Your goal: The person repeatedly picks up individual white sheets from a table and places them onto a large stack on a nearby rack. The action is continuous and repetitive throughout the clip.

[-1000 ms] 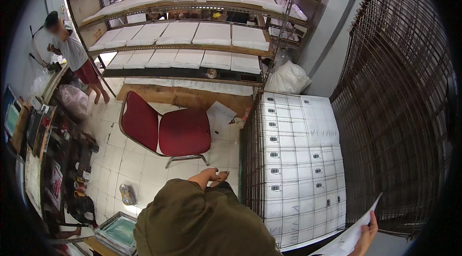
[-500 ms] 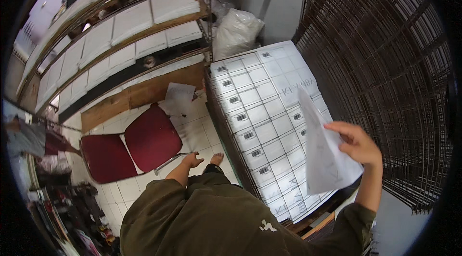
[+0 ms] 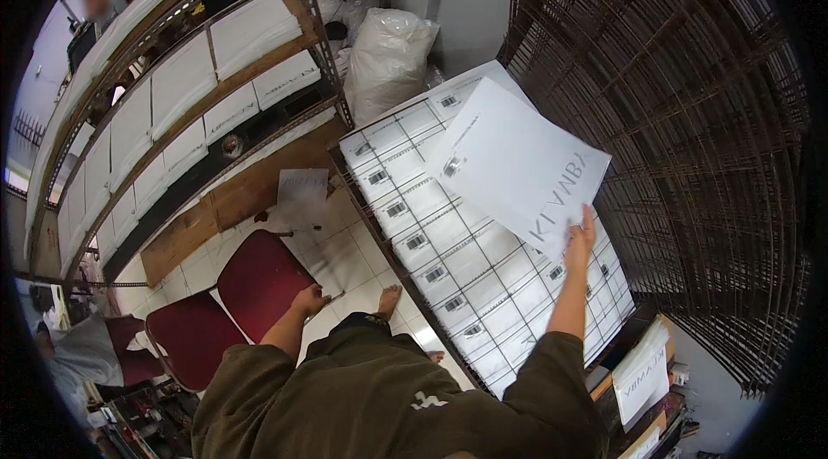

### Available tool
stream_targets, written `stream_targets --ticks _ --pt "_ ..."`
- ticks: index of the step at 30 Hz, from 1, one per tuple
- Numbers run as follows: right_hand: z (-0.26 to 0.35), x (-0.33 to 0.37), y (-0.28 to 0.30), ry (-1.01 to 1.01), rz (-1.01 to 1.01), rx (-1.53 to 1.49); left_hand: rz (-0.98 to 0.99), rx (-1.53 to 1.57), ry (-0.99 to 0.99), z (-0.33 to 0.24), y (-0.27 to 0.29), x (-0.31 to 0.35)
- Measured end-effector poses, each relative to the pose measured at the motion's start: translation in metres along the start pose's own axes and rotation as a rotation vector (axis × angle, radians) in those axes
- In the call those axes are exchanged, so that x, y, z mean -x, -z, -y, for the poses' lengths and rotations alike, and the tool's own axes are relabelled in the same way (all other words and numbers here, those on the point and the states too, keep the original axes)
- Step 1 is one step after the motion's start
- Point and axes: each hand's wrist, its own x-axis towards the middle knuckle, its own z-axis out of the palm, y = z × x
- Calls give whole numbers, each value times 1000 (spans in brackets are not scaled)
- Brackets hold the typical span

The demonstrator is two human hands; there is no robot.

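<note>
My right hand (image 3: 581,239) pinches the near corner of a white printed sheet (image 3: 517,157) with large black lettering. The sheet is held over a wire rack (image 3: 448,252), where several similar white printed sheets lie under a metal grid. My left hand (image 3: 306,300) hangs beside the dark red chair (image 3: 263,278), holding nothing, its fingers loosely apart.
Tall stacked wire racks (image 3: 655,114) stand along the right. A shelf (image 3: 185,122) with several white stacks fills the upper left. A white sack (image 3: 388,53) sits beyond the rack. A loose sheet (image 3: 302,187) lies on the tiled floor; a person (image 3: 82,355) is at left.
The sheet in my right hand has swung away from me and now spreads flatter over the rack's far part. My left hand has shifted slightly left, closer to the chair.
</note>
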Motion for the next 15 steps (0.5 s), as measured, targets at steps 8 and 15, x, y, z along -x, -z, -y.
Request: stream_targets --ticks 8,15 --pt "-123 -48 -5 -93 -139 57 -22 6 159 9 42 28" --pt "-115 -45 -14 -160 -103 156 13 -8 180 10 31 30"
